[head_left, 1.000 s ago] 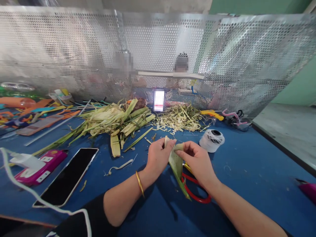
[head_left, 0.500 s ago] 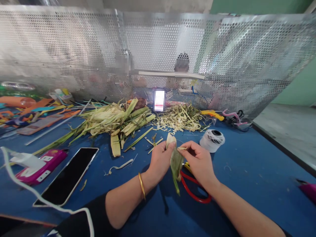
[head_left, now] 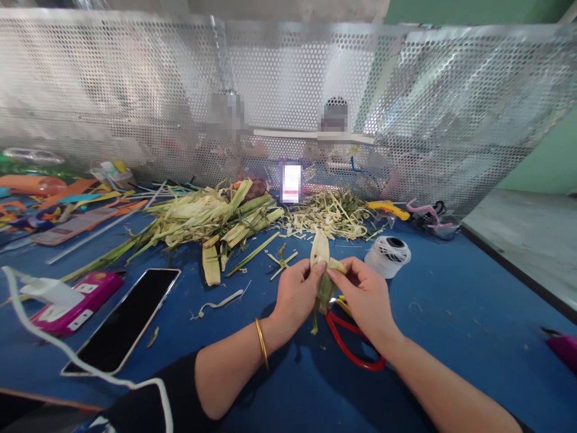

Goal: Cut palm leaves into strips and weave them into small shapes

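Note:
In front of me a folded, pale green husk-like leaf (head_left: 320, 245) is held above the blue table. My left hand (head_left: 298, 288) is closed on it, thumb pressed across its middle. The fingertips of my right hand (head_left: 364, 294) pinch a pale strip (head_left: 336, 264) that sticks out from the leaf's right side. The leaf's darker lower part hangs between both hands. Below my right hand lie scissors with red handles (head_left: 354, 347), partly hidden by it. A spool of white thread (head_left: 387, 256) stands just beyond that hand.
A heap of leaves and stalks (head_left: 202, 216) lies back left, and a pile of shavings (head_left: 333, 216) at the centre. To my left are a black-screened phone (head_left: 126, 319) and a magenta power strip (head_left: 76, 304) with a white cable. Behind a perforated metal screen (head_left: 288, 72) people sit.
The leaf has been turned upward, so more of its pale top shows above my left thumb and its stem end hangs less low. My right fingers now press closer against it.

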A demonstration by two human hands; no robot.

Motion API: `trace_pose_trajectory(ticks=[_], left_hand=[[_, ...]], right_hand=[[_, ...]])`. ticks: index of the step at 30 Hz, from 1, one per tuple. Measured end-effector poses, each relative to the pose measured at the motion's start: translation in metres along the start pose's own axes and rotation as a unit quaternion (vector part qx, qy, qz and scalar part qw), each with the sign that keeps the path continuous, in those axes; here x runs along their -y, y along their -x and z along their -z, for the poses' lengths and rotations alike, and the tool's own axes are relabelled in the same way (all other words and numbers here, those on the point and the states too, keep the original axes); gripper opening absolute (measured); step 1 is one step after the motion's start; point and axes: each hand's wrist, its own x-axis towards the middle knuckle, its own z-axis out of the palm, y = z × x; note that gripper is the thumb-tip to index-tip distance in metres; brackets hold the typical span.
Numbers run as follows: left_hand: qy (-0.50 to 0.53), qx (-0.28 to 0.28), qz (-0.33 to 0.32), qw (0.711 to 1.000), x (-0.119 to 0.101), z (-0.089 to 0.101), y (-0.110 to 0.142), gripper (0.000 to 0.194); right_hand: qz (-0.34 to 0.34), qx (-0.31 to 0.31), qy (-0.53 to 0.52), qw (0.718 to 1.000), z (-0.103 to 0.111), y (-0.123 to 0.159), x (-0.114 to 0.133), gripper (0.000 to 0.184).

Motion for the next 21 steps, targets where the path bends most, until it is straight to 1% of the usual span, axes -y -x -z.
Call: trace_pose_trajectory(ticks=[4,6,8,11,13,15,17,21], left_hand=[[-0.01,-0.021,-0.007,1.0,0.0013,0.0002,-0.0006,0.039],[-0.007,-0.026,-0.006,1.0,0.0013,0.0012,-0.0016,0.039],[0.0,-0.032,-0.004,0.999,0.0014,0.002,-0.0024,0.038],[0.01,-0.04,0.001,0.999,0.0023,0.0021,-0.0026,0.038],[0.02,-0.026,0.003,0.999,0.0037,0.0013,-0.0022,0.038],[0.035,-0.002,0.004,0.999,0.0051,0.0003,-0.002,0.039],[0.045,0.009,0.01,0.999,0.0061,-0.0003,-0.0023,0.039],[0.062,-0.01,0.043,0.997,0.0054,0.0003,-0.0043,0.038]], right_hand=[[0.048,-0.006,0.037,0.998,0.0017,0.0022,0.0002,0.015],[0.059,-0.008,0.044,0.997,0.0014,0.0028,0.0005,0.013],[0.04,0.006,0.037,0.998,0.0002,0.0024,0.0006,0.012],[-0.016,0.041,0.013,0.999,-0.0023,0.0001,-0.0012,0.014],[-0.037,0.041,0.001,0.998,-0.0033,-0.0014,-0.003,0.016],[-0.038,0.03,-0.004,0.999,-0.0034,-0.0021,-0.0042,0.016],[-0.024,0.026,-0.005,0.999,-0.0029,-0.0017,-0.0042,0.015],[0.039,0.034,0.026,0.998,-0.0007,0.0017,-0.002,0.013]])
